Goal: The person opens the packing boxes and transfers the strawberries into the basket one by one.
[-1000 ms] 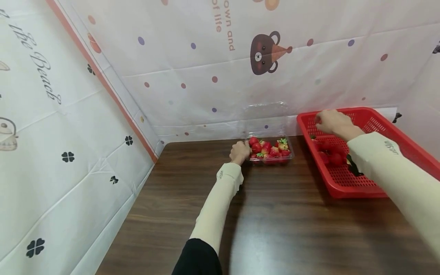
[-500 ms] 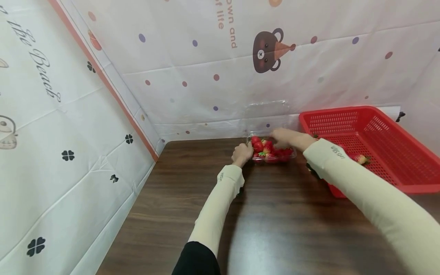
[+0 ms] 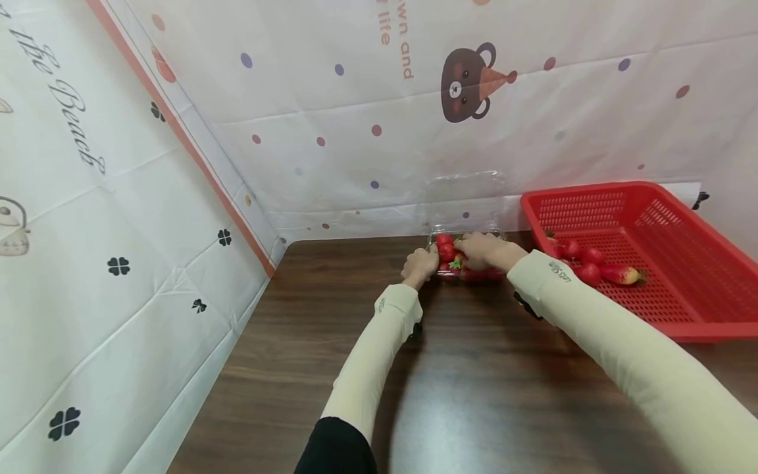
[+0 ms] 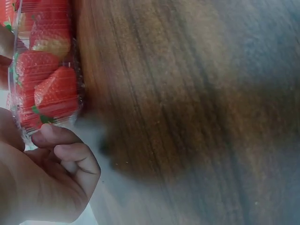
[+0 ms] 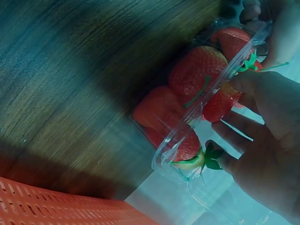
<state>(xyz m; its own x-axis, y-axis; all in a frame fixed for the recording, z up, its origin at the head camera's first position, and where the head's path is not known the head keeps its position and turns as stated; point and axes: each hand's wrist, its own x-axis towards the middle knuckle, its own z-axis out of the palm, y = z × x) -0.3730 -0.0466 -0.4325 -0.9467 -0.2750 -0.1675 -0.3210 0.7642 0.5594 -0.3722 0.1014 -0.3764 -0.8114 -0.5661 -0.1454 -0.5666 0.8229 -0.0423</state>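
A clear plastic clamshell box (image 4: 78, 101), filled with red strawberries (image 4: 58, 91), stands at the back of the table, its transparent lid (image 3: 464, 194) raised against the wall sheet. With curled fingers my left hand (image 3: 419, 266) grips the box's left end; in the left wrist view the fingertips touch its corner. My right hand (image 3: 487, 251) is over the open box. The right wrist view shows that hand's fingers around a strawberry (image 5: 218, 105) at the rim, among the other berries. My hand covers part of the box's contents in the head view.
A red perforated basket (image 3: 705, 328) stands to the right of the box, with several strawberries (image 3: 620, 274) in its left part. Behind and at the left, white printed sheets (image 3: 296, 178) border the brown wooden table (image 3: 284, 368).
My right hand has moved left from above the red basket to the clamshell box and shifted slightly further left inside it. My left hand has stayed at the box's left end.
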